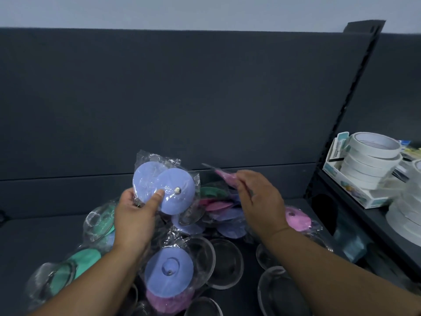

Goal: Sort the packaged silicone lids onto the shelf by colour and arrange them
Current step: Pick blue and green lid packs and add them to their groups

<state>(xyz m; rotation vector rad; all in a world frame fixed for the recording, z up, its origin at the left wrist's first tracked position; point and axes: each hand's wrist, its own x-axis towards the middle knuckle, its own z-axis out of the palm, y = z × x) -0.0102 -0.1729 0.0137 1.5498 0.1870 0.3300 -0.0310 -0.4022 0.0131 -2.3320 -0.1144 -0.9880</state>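
Over pile (169,270) | L hand (134,217) grips blue pack (164,185) | R hand (259,201): pink pack (225,176)

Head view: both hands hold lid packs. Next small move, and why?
Probably lay the clear-bagged pack of blue round silicone lids, gripped by the left hand, on the dark shelf at left to start a blue group; the right hand pinches a pink bagged lid, and the pile below mixes colours.

A shop: dark shelving (57,229) stocked with tape rolls (371,165).

Blue lid pack (164,188) upright above heap (173,267); pink pack (225,176) edge-on beside it; heap on dark shelf (34,236).
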